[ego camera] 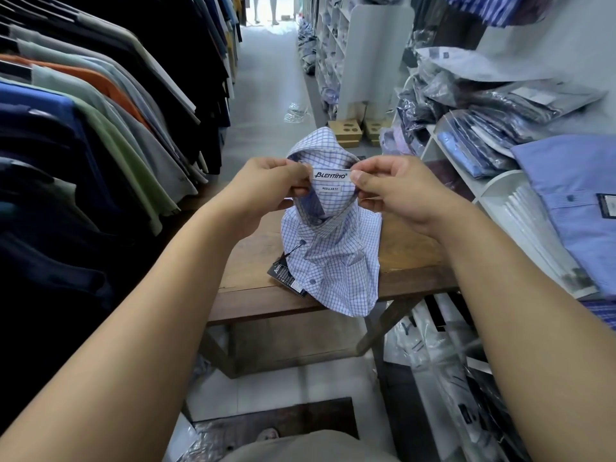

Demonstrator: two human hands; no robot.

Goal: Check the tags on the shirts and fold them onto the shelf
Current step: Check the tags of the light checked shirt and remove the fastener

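The checked shirt point(333, 261) is held over the wooden table point(400, 258), its collar point(328, 151) pinched by the left hand point(266, 188) at nine o'clock and the right hand point(396, 191) at three (neck label point(331, 175) between them).

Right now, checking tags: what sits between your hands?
Head view: the brand label on the checked shirt, a fit label below it, between left hand and right hand.

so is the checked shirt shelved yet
No, left hand and right hand hold the checked shirt by its collar on the wooden table.
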